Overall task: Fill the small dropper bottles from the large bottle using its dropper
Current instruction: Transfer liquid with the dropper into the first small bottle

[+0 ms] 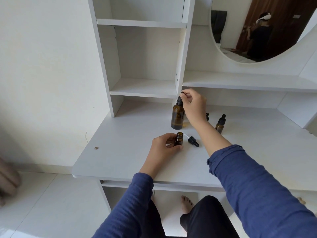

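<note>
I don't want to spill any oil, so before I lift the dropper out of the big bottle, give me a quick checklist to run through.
1. Small bottle uncapped, mouth up: ok.
2. Small bottle steadied: ok, the left hand holds it upright on the table.
3. Small dropper cap out of the way: ok, it lies on the table just right of the small bottle.
4. Grip on the dropper bulb: ok, the right hand pinches it atop the large bottle.
5. Large bottle steadied: not ok, no hand grips its body.
6. Liquid drawn into the dropper: cannot tell, the pipette is hidden inside the amber glass.
</note>
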`<move>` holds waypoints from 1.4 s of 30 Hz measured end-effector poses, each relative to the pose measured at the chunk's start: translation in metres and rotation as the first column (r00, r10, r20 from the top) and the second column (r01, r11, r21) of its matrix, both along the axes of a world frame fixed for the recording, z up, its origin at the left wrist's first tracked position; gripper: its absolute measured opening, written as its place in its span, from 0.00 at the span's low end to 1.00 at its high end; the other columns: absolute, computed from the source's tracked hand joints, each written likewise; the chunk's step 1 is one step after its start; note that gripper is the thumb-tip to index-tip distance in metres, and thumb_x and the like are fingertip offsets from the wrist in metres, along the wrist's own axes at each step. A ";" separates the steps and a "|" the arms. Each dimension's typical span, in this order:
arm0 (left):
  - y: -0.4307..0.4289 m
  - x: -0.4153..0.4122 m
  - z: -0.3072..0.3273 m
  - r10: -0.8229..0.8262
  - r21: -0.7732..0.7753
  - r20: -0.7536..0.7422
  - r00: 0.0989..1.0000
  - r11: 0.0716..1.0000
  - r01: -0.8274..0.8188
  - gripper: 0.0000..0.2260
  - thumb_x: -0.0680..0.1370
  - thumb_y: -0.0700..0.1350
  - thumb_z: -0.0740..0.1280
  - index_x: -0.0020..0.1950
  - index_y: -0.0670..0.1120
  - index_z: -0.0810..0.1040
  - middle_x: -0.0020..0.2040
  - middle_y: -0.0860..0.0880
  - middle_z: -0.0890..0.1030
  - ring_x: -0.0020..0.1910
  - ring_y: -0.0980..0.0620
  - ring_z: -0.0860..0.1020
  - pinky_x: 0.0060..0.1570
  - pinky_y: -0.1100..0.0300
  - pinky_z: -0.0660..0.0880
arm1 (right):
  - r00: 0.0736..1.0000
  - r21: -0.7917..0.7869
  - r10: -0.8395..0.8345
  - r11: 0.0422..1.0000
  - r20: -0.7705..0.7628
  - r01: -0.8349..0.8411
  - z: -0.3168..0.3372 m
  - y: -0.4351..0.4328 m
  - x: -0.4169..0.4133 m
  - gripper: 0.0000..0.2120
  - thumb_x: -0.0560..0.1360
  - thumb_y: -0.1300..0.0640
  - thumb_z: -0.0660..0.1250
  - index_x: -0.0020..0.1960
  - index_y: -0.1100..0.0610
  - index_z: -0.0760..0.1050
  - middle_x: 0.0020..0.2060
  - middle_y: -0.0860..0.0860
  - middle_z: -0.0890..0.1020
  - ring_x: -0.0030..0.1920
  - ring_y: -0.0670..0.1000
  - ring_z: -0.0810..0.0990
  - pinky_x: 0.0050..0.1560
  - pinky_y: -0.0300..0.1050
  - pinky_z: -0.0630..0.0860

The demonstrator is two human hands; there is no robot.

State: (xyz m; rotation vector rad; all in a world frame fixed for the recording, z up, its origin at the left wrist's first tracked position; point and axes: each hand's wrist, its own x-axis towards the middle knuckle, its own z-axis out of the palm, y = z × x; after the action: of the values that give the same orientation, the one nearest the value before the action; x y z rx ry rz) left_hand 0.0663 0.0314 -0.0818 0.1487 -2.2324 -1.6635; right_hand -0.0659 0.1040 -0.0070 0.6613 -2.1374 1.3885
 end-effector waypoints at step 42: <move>0.001 0.004 -0.003 0.046 -0.099 -0.021 0.999 0.994 -0.048 0.11 0.70 0.38 0.73 0.52 0.44 0.81 0.47 0.49 0.83 0.47 0.55 0.80 0.48 0.75 0.74 | 0.987 -0.154 0.085 0.982 -0.134 -0.106 0.014 0.044 0.055 0.04 0.74 0.66 0.64 0.43 0.64 0.77 0.36 0.51 0.80 0.36 0.35 0.76 0.38 0.25 0.70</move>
State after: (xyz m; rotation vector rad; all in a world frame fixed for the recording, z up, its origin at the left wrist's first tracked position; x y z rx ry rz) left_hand 0.0702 0.0329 -0.0846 0.1584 -2.2748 -1.5195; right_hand -0.0114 0.1477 0.0073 0.7755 -1.8943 1.5092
